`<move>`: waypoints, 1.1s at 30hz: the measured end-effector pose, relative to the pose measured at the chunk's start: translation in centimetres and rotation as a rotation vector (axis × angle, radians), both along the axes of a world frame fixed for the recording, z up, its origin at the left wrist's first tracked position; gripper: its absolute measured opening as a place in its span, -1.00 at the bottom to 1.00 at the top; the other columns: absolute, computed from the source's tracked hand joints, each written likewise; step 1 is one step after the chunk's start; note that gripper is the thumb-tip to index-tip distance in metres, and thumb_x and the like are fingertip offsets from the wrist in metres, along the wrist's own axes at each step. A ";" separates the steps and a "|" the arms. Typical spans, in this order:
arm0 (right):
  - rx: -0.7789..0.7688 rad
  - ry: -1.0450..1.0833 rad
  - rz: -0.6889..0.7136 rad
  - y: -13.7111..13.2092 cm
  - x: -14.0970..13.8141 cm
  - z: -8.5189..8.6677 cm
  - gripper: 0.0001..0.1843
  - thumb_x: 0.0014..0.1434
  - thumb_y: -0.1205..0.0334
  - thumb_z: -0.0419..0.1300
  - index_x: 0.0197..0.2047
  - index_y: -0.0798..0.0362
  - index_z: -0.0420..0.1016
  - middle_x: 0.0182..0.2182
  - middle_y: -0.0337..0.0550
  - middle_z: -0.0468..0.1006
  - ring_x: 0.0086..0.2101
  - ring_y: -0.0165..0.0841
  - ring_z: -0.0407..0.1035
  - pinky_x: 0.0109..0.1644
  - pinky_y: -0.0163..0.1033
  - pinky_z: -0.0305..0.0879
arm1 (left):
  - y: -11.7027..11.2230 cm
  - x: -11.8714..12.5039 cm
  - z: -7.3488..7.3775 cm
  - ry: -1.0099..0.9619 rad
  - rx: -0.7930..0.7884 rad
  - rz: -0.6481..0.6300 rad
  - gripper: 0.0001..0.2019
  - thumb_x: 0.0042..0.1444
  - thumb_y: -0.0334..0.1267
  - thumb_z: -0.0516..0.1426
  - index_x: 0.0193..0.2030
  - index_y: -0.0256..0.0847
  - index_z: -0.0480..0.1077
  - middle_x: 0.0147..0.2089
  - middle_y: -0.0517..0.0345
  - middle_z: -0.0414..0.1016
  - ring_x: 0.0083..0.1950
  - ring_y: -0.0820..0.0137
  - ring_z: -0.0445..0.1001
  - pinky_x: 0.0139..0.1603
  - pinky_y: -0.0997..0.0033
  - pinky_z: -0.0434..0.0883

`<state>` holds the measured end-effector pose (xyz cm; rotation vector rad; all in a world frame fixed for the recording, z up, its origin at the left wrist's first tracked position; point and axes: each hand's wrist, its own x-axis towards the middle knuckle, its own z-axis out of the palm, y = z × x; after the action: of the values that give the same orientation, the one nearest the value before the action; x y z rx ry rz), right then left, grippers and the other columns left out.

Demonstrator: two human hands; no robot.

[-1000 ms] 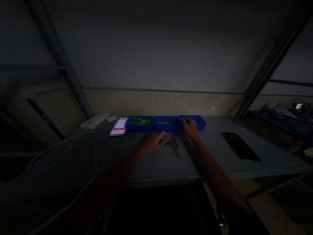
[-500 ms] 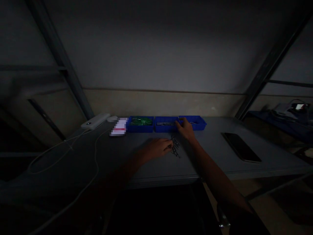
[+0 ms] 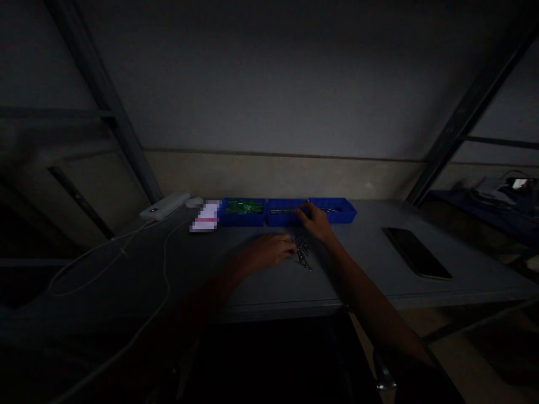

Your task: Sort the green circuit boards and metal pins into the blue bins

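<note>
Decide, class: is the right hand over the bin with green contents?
No, the green contents lie in the left bin, apart from the right hand.

left hand [image 3: 273, 249] curls downward, right hand [image 3: 317, 223] reaches farther forward.

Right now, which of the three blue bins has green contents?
The leftmost bin; green contents show there, while the middle bin and right bin show no green.

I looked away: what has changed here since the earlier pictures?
The right hand moved left, from the right bin to the middle bin's right end. The left hand moved slightly right, its fingers now at the loose metal pieces; whether either holds anything is unclear. Both bins and the dark phone stayed put.
</note>
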<state>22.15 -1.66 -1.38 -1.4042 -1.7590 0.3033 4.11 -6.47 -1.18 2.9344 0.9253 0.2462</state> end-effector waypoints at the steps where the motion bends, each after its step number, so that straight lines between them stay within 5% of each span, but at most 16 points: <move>1: 0.004 -0.007 0.014 -0.1 -0.2 0.1 -0.65 0.16 -0.01 0.05 -0.17 0.07 0.42 -0.58 -0.28 0.38 -0.54 -0.42 0.27 -0.45 -0.35 0.09 | 0.0 0.0 -0.1 0.010 0.023 -0.006 -0.86 0.18 -0.26 0.04 -0.18 -0.11 0.41 -0.20 0.16 0.38 -0.17 0.38 0.40 -0.22 0.44 0.31; 6: -0.001 -0.030 0.085 -0.8 -0.9 0.4 -0.65 0.18 0.00 0.02 -0.19 0.08 0.43 -0.58 -0.27 0.39 -0.55 -0.44 0.25 -0.46 -0.36 0.06 | 0.1 0.5 -0.6 -0.157 0.043 -0.017 -0.87 0.21 -0.27 0.00 -0.25 -0.16 0.36 -0.21 0.16 0.35 -0.22 0.43 0.38 -0.21 0.46 0.32; 13: 0.010 -0.053 0.251 -1.8 -2.1 0.7 -0.68 0.21 0.07 0.00 -0.22 0.11 0.45 -0.49 -0.22 0.46 -0.49 -0.45 0.28 -0.38 -0.36 0.10 | 2.4 -0.1 -0.6 -0.973 -0.200 0.275 -0.87 0.17 -0.31 -0.04 -0.19 -0.22 0.27 -0.32 0.17 0.37 -0.35 0.47 0.36 -0.31 0.47 0.33; 20: -0.003 -0.121 0.367 -2.0 -3.6 -0.2 -0.79 0.17 0.17 0.06 -0.31 0.10 0.45 -0.58 -0.29 0.37 -0.57 -0.49 0.20 -0.46 -0.38 0.01 | 3.5 -0.6 -0.9 -1.342 -0.516 0.357 -0.85 0.08 -0.24 0.05 -0.26 -0.26 0.34 -0.36 0.17 0.41 -0.38 0.48 0.40 -0.33 0.49 0.35; 25: 0.038 -0.118 0.335 -2.0 -3.2 0.0 -0.78 0.17 0.18 0.03 -0.34 0.10 0.44 -0.61 -0.29 0.35 -0.57 -0.47 0.18 -0.46 -0.37 0.01 | 3.6 -0.7 -0.8 -1.331 -0.522 0.373 -0.82 0.05 -0.16 0.09 -0.34 -0.24 0.30 -0.41 0.17 0.43 -0.35 0.44 0.43 -0.34 0.48 0.34; 33: 0.056 -0.078 0.374 -2.1 -3.1 0.3 -0.74 0.17 0.15 0.03 -0.43 0.10 0.40 -0.59 -0.27 0.37 -0.55 -0.46 0.20 -0.45 -0.37 0.05 | 2.9 -1.3 -0.5 -0.876 -0.188 0.448 -0.62 0.16 -0.07 -0.06 -0.60 -0.21 0.22 -0.61 0.25 0.28 -0.52 0.47 0.29 -0.44 0.48 0.20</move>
<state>19.06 -3.76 -1.09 -1.0532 -2.0767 0.3982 2.78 -3.55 -1.67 2.0295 1.2799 1.2395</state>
